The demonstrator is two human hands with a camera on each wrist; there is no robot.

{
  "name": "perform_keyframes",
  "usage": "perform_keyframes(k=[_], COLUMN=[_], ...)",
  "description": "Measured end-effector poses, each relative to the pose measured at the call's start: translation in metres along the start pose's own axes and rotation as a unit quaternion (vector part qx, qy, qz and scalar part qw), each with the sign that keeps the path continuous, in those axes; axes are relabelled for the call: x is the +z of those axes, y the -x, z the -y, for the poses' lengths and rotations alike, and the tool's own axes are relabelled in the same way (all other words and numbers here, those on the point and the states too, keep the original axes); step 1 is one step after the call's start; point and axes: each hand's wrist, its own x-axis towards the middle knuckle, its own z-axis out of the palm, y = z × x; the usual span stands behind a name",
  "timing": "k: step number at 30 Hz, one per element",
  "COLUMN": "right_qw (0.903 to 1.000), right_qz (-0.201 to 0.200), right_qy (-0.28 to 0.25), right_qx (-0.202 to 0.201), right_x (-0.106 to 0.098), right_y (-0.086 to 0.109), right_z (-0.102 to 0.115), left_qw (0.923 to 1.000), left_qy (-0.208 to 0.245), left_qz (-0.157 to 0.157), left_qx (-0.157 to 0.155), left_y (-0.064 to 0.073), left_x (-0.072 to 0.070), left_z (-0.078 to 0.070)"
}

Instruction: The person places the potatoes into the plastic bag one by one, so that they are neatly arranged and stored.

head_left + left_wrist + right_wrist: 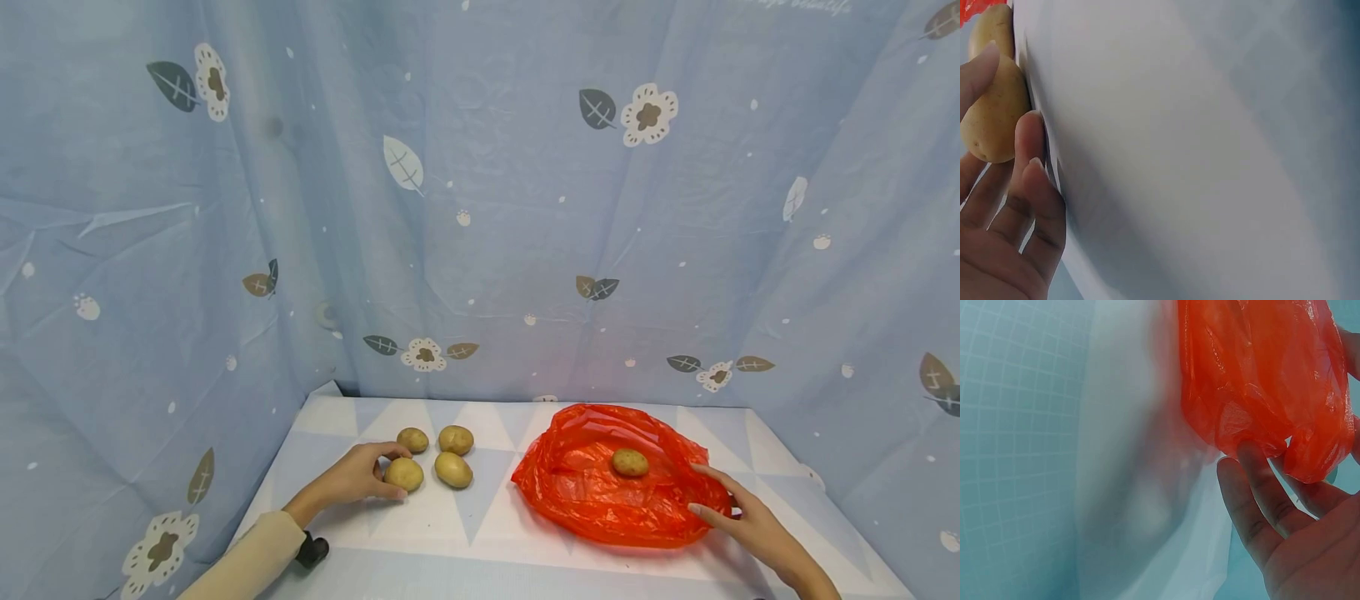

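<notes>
On the left of the table in the head view, my left hand (354, 477) holds a potato (403, 475), thumb on the near side and fingers on the far side. The left wrist view shows thumb and fingers around that potato (996, 119), low against the tabletop. My right hand (757, 529) grips the right edge of a red plastic bag (585, 508), which lies spread with its mouth wide. Another potato (630, 462) sits inside the bag. From the right wrist, several fingers (1260, 481) reach against the bag's crumpled film (1260, 369).
Close beside the held potato lie three more: one behind it (412, 440), one at the back right (456, 439) and one to its right (453, 470). A blue patterned curtain (517, 225) hangs behind and beside the triangle-patterned table (360, 562).
</notes>
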Motion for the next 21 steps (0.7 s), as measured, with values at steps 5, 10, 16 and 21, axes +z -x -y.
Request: perform_keyframes(k=[5,10,16,21], right_qw=[1.0,1.0,0.9999,0.9997], right_qz=[0.002,0.005,0.007,0.01], right_qy=[-0.001,-0.005,-0.009,-0.018], right_qx=[0.004,0.005,0.004,0.013], right_x=[0.0,-0.001,-0.003,-0.003], right_y=[0.0,0.001,0.001,0.002], right_z=[-0.002,-0.001,0.002,0.002], left_qw=[0.9998,0.9994,0.9984,0.997], left_qy=[-0.014,-0.018,-0.021,-0.028], left_qz=[-0.017,-0.021,-0.049,-0.072], left_qx=[-0.004,-0.021,-0.018,-0.009], left_y=[0.001,0.002,0.003,0.002], left_x=[0.004,0.006,0.006,0.007], left_z=[-0.001,-0.004,-0.008,-0.012])
